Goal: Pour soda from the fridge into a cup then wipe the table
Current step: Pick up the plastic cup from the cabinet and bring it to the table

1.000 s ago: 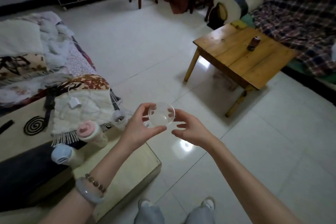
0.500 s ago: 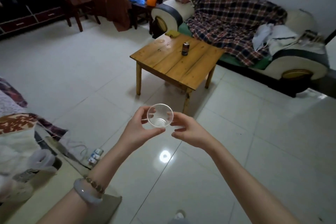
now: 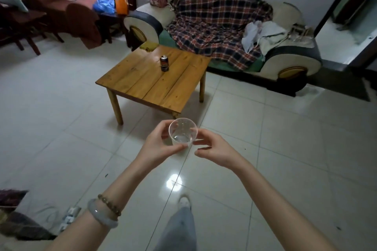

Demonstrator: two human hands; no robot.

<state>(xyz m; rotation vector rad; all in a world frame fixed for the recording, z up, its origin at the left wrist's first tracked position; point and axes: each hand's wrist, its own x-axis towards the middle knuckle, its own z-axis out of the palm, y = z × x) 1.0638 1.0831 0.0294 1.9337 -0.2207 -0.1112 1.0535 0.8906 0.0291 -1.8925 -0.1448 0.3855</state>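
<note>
A clear plastic cup (image 3: 183,131) is held upright in front of me, above the tiled floor. My left hand (image 3: 158,144) grips it, thumb under its near side and fingers round the far side. My right hand (image 3: 212,147) pinches the cup's right side with its fingertips. Ahead stands a low wooden table (image 3: 142,81) with a dark soda can (image 3: 164,63) upright near its middle. The cup looks empty.
A sofa (image 3: 285,61) draped with a plaid blanket (image 3: 214,26) runs behind the table. A brown armchair (image 3: 77,6) and dark wooden chairs stand at the back left. A power strip (image 3: 69,217) lies on the floor near left. My leg and shoe (image 3: 183,201) are below.
The view has swung right and moved toward the wooden table, which is now closer and centred. The low cluttered table at the left has dropped out of view. Both hands keep hold of the cup.
</note>
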